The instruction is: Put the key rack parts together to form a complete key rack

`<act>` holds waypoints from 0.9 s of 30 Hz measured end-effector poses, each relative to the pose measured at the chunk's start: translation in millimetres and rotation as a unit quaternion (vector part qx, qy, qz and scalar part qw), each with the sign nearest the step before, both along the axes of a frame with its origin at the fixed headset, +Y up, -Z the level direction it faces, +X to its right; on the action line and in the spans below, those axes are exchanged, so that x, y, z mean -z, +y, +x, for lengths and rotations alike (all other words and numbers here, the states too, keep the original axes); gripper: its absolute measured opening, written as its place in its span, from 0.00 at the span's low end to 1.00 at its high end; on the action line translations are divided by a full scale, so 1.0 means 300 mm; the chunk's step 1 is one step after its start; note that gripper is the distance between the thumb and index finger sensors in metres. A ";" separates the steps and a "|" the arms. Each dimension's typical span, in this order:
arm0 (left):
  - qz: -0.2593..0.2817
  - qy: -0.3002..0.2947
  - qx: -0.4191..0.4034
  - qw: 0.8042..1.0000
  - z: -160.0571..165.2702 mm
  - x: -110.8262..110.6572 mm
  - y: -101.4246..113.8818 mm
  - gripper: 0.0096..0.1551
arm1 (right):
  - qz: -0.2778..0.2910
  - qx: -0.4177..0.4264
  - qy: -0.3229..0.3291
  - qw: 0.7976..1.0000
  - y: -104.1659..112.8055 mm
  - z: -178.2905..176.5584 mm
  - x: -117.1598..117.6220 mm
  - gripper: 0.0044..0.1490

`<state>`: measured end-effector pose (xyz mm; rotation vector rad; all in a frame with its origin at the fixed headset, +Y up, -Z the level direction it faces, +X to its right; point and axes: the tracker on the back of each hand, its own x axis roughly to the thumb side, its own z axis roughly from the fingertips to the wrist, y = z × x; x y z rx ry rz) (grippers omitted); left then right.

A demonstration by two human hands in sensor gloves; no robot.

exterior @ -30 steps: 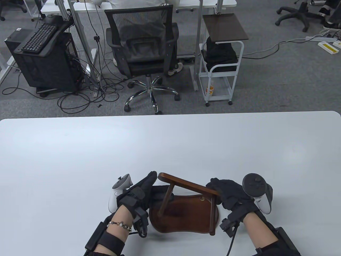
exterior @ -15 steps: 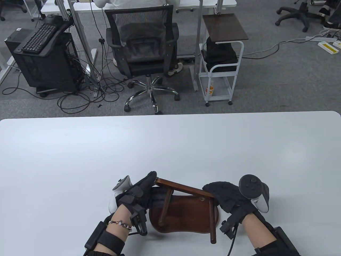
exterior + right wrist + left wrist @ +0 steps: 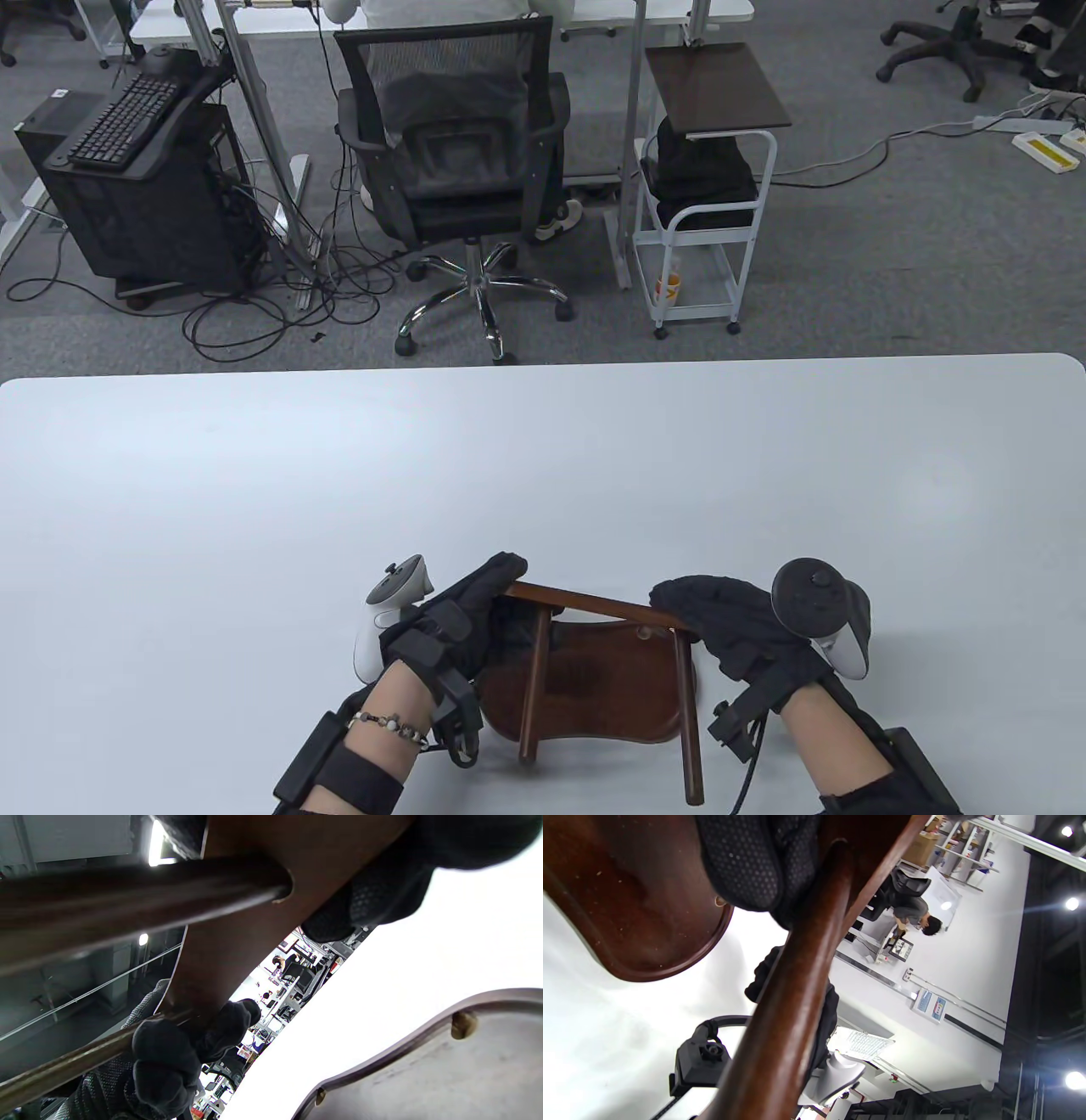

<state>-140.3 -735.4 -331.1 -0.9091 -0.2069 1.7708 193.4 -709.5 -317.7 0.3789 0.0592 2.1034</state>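
Observation:
A dark brown wooden top bar point(image 3: 594, 604) with two rods point(image 3: 534, 688) fitted in it is held above a curved wooden base board point(image 3: 594, 679) that lies on the white table point(image 3: 543, 475). My left hand point(image 3: 475, 607) grips the bar's left end. My right hand point(image 3: 713, 620) grips its right end. The rods slant toward me, over the board. The left wrist view shows one rod point(image 3: 789, 993) close up and the board's edge point(image 3: 628, 942). The right wrist view shows a rod seated in the bar's hole point(image 3: 280, 887) and the board point(image 3: 445, 1069) below.
The table's far edge point(image 3: 543, 361) borders an office floor with a black swivel chair point(image 3: 458, 170), a white trolley point(image 3: 704, 195) and a computer tower point(image 3: 144, 195). Bare tabletop lies to the left, right and beyond my hands.
Both hands have turned the bar so the rods swing down toward me; the right rod's free end now reaches lower, past the board's near edge. The board has stayed put.

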 end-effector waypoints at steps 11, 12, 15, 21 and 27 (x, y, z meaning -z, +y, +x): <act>0.068 0.031 0.026 0.997 -0.033 0.017 0.016 0.48 | -0.055 0.056 -0.080 0.994 -0.020 0.065 -0.005 0.49; 0.072 0.034 0.025 0.997 -0.036 0.018 0.017 0.48 | -0.059 0.069 -0.083 0.992 -0.025 0.069 -0.005 0.50; 0.086 0.042 0.015 0.995 -0.042 0.021 0.024 0.48 | -0.110 0.131 -0.099 0.980 -0.051 0.080 -0.006 0.55; 0.140 0.042 0.046 0.988 -0.038 0.022 0.046 0.47 | -0.262 0.256 -0.038 0.930 -0.127 0.050 -0.009 0.59; 0.180 0.027 0.061 0.981 -0.028 0.021 0.061 0.47 | -0.312 0.348 -0.026 0.884 -0.157 0.021 -0.019 0.55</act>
